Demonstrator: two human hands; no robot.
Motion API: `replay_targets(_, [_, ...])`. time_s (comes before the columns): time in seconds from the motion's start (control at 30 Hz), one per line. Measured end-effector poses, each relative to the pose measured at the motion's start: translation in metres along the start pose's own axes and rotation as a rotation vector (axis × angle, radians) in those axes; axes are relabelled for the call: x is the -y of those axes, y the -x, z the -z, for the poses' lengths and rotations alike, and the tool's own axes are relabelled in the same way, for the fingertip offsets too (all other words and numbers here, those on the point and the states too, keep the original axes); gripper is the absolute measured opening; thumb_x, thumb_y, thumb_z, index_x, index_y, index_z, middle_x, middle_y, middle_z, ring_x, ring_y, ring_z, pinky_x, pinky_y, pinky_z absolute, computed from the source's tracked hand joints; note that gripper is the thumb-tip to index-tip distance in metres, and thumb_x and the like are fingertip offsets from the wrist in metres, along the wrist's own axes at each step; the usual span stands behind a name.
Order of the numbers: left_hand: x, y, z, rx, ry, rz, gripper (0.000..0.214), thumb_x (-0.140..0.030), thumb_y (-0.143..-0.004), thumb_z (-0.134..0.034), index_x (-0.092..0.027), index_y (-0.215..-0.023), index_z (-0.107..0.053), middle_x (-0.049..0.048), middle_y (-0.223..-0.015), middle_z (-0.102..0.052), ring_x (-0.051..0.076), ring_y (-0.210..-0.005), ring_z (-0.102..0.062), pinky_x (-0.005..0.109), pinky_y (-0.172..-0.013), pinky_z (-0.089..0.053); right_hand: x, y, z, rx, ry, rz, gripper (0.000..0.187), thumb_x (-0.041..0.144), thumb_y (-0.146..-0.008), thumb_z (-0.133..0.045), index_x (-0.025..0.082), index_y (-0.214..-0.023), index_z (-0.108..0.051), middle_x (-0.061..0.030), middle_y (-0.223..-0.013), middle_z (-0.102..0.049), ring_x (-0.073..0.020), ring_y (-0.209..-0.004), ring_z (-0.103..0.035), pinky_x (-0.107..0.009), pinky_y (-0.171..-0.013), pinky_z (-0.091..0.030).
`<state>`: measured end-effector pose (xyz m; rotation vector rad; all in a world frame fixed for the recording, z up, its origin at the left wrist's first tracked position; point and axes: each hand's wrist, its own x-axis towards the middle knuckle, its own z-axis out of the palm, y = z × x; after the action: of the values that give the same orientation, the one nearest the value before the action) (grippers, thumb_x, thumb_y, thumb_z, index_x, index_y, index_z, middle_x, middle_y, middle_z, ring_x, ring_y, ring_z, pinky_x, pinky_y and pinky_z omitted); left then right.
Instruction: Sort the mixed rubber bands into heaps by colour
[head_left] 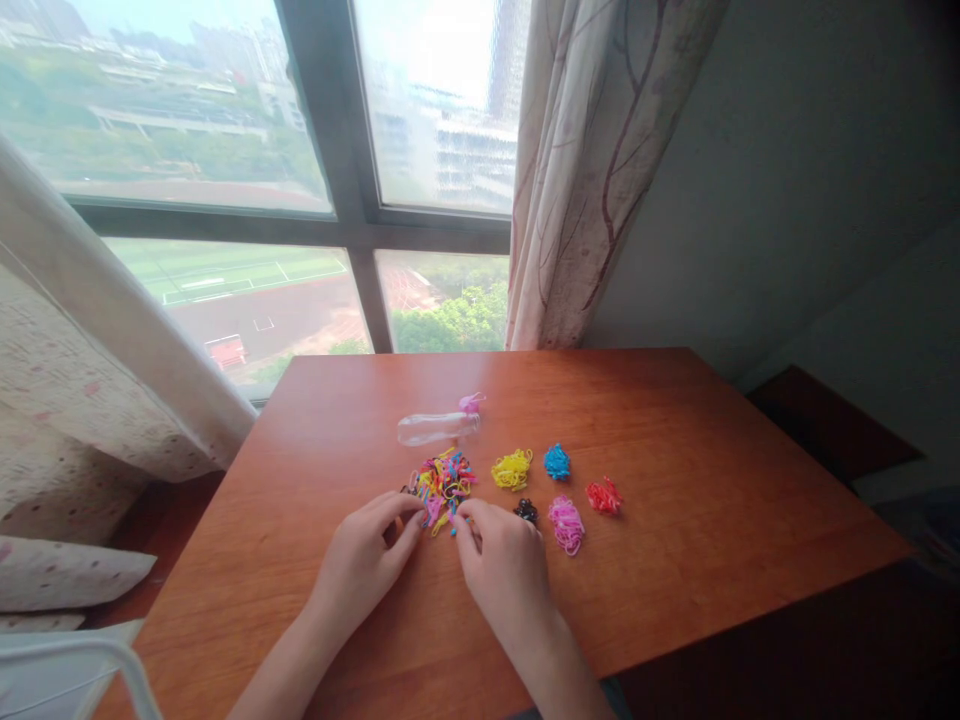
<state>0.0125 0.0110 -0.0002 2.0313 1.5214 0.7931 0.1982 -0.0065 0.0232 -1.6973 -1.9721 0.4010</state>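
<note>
A mixed pile of small coloured rubber bands (444, 478) lies on the wooden table. My left hand (369, 550) is at the pile's near left edge, its thumb and forefinger pinched together. At the near right edge is my right hand (504, 560), fingers curled and thumb close to the forefinger. What either fingertip grip holds is too small to make out. Single-colour heaps lie to the right: yellow bands (512, 469), blue bands (556, 462), red bands (604, 496) and pink bands (566, 525). My right hand partly covers the black bands (526, 511).
Behind the pile, a clear plastic bottle (435, 429) lies on its side, with a pink cap (471, 402) beside its right end. The table (675, 430) stands against a window, with curtains (570, 180) on both sides. A white-framed object (67, 650) is at lower left.
</note>
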Motion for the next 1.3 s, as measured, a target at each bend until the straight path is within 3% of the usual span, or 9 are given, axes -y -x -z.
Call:
replay_targets(0.2, [-0.006,-0.002,0.002,-0.017,0.014,-0.023,0.018,-0.03,-0.092,-0.054,-0.021,-0.09,-0.069,-0.0009,-0.073,-0.066,0.013,-0.061,-0.056,0.023,-0.06,-0.044,-0.001,-0.002,-0.002,-0.023,-0.065,0.023,0.01,0.019,-0.091,-0.059,0.023,-0.086,-0.068,0.0015,-0.069,-0.07,-0.0136,-0.058,-0.062,-0.025,-0.055,-0.025])
replay_targets(0.4, [-0.018,0.0,0.004,0.003,0.146,-0.097,0.019,-0.027,-0.092,-0.055,-0.018,-0.103,-0.067,-0.002,-0.071,-0.065,0.01,-0.055,-0.053,0.019,-0.053,-0.042,0.003,-0.003,-0.004,-0.021,-0.163,0.069,0.011,0.019,-0.088,-0.057,0.022,-0.083,-0.066,0.0032,-0.063,-0.065,-0.0124,-0.055,-0.057,-0.024,-0.056,-0.026])
replay_targets(0.63, [-0.018,-0.001,0.004,0.025,0.141,-0.126,0.018,-0.029,-0.092,-0.056,-0.018,-0.086,-0.069,-0.0022,-0.064,-0.061,0.01,-0.054,-0.05,0.019,-0.052,-0.04,0.002,-0.003,-0.001,-0.048,-0.215,0.074,0.013,0.02,-0.088,-0.053,0.022,-0.083,-0.065,0.0031,-0.063,-0.063,-0.0121,-0.055,-0.056,-0.024,-0.057,-0.027])
replay_targets(0.77, [-0.016,-0.002,0.002,0.005,0.096,-0.102,0.018,-0.029,-0.091,-0.056,-0.019,-0.087,-0.07,-0.0015,-0.065,-0.062,0.01,-0.054,-0.051,0.02,-0.053,-0.04,-0.026,-0.011,0.019,-0.113,-0.18,0.008,0.018,0.024,-0.091,-0.051,0.021,-0.082,-0.067,0.0021,-0.062,-0.063,-0.0127,-0.056,-0.057,-0.024,-0.057,-0.03])
replay_targets(1.0, [-0.013,-0.002,0.002,-0.028,0.03,-0.091,0.019,-0.029,-0.091,-0.054,-0.02,-0.089,-0.07,-0.0008,-0.068,-0.064,0.011,-0.055,-0.053,0.021,-0.055,-0.042,-0.107,-0.035,0.065,-0.121,0.17,-0.195,0.02,0.029,-0.091,-0.053,0.024,-0.084,-0.071,-0.0001,-0.065,-0.067,-0.0157,-0.061,-0.06,-0.025,-0.055,-0.029])
replay_targets(1.1, [-0.012,-0.003,0.003,-0.036,0.025,-0.075,0.019,-0.03,-0.092,-0.054,-0.02,-0.089,-0.07,-0.0004,-0.07,-0.065,0.011,-0.056,-0.054,0.021,-0.056,-0.043,-0.119,-0.042,0.067,-0.103,0.223,-0.206,0.02,0.029,-0.091,-0.054,0.024,-0.085,-0.072,-0.0008,-0.069,-0.069,-0.016,-0.064,-0.062,-0.025,-0.055,-0.028])
replay_targets(1.3, [-0.009,-0.002,0.002,-0.022,0.021,-0.054,0.019,-0.029,-0.093,-0.053,-0.02,-0.09,-0.069,-0.0004,-0.072,-0.065,0.012,-0.058,-0.056,0.022,-0.058,-0.043,-0.119,-0.043,0.062,-0.113,0.222,-0.213,0.02,0.027,-0.093,-0.053,0.025,-0.09,-0.073,-0.0027,-0.079,-0.073,-0.0177,-0.07,-0.064,-0.025,-0.057,-0.03])
